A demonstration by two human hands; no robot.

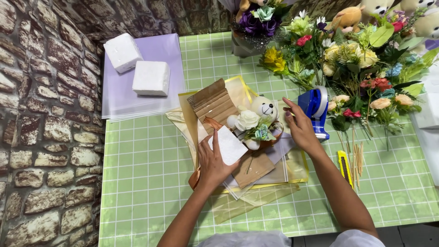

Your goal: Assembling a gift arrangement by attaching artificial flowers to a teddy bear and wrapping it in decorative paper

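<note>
Centre frame: I see my left hand (pixel 214 161) spread flat, pressing a white foam block (pixel 228 145) on the wrapping sheets (pixel 256 183). My right hand (pixel 302 129), fingers extended, touches the small bear bouquet (pixel 256 122) beside a blue tape dispenser (pixel 315 107). Upper left: two white foam blocks (pixel 137 66) on lilac sheets (pixel 160 50), green checked bench (pixel 146 174).

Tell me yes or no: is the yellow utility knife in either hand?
No, the yellow utility knife lies on the green table, right of the right hand.
</note>
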